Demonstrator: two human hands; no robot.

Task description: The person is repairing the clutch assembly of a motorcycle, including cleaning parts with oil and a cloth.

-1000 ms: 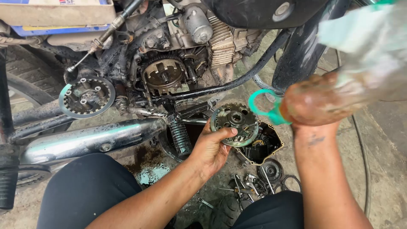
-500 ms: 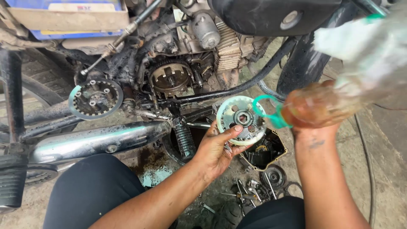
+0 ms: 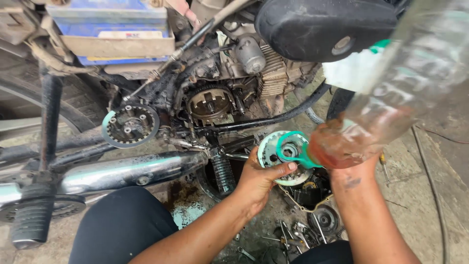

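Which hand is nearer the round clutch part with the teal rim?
Left. The left hand grips the clutch part from below; the right hand holds a clear plastic bottle tipped just beside it.

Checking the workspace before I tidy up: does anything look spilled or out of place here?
Yes. A dark wet stain spreads over the ground under the engine, and loose small tools lie scattered by the knees. The left hand holds a round toothed part while the right hand tips a plastic bottle over it.

Motorcycle repair workshop: stripped engine [image 3: 215,100], scattered tools [image 3: 293,234], oily concrete floor [image 3: 430,195].
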